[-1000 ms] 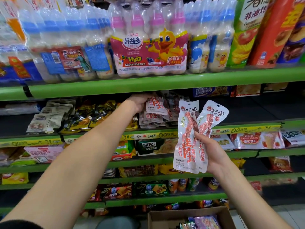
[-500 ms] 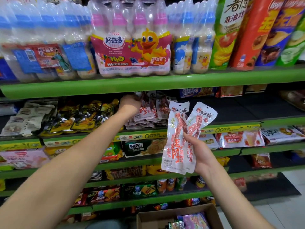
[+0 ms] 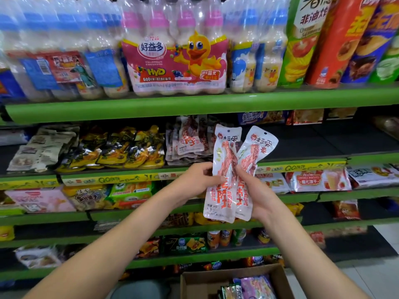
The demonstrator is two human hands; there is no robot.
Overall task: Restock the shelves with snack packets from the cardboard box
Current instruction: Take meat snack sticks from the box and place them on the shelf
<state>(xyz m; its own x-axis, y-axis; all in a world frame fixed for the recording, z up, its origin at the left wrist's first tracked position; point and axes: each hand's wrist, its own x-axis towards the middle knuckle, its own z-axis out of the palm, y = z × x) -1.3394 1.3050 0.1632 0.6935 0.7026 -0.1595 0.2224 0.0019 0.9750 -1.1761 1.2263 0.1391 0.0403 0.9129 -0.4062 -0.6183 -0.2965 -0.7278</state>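
While two snack packets are pinched by both hands, left hand and right hand, one must next be separated for the matching shelf pile.

Bright, even light from above, with no hard shadows; the shelf recesses under each green lip fall dark. Soft glare sits on the bottles and the two packets. The wide lens bows the shelf lines and stretches the corners. The left edge and lower shelves are smeared; the centre is sharpest.
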